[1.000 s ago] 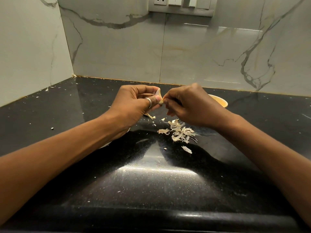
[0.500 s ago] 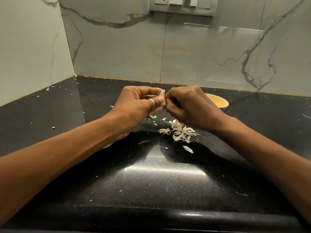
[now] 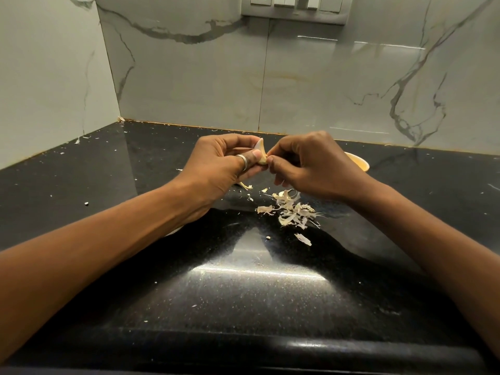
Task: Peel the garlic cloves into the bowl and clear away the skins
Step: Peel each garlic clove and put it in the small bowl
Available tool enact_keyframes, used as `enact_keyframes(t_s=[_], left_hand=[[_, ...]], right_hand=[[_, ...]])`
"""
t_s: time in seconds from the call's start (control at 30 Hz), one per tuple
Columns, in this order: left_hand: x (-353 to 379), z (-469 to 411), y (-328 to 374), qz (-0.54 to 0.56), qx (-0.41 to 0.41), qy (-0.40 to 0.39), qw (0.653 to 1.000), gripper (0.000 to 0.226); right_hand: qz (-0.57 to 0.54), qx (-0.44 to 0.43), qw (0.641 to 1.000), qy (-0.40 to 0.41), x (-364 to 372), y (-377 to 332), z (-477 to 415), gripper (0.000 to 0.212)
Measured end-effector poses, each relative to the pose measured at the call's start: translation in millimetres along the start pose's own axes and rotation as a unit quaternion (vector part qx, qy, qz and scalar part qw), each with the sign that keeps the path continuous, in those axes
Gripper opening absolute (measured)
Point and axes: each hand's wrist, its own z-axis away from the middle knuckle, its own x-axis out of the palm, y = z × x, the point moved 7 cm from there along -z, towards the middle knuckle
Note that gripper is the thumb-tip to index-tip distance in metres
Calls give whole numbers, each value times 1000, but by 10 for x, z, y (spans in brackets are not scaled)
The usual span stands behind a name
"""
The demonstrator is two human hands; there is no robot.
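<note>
Your right hand [image 3: 311, 165] now sits lower on the clove [image 3: 260, 155], pinching its tip, left hand [image 3: 216, 167] gripping it, skins [image 3: 290, 212] on counter [image 3: 243, 299]

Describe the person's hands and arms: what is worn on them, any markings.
Both hands are bare, without gloves. The left hand wears a plain silver-coloured ring on what looks like the thumb; the right hand shows no ring. Both forearms are uncovered to the frame's edge: no sleeves, watch or bracelet in view.
</note>
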Motion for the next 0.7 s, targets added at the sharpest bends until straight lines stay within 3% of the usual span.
enact_keyframes(t_s=[0.17, 0.5, 0.7], left_hand=[[-34, -27, 13, -54, 28, 10, 998, 18], [-2, -31, 16, -43, 32, -23, 998, 24], [17, -18, 1, -31, 17, -22, 999, 21]], right_hand=[[-16, 26, 999, -14, 48, 44, -1, 15], [-143, 107, 982, -54, 129, 154, 4, 21], [-156, 124, 977, -76, 177, 165, 2, 26]])
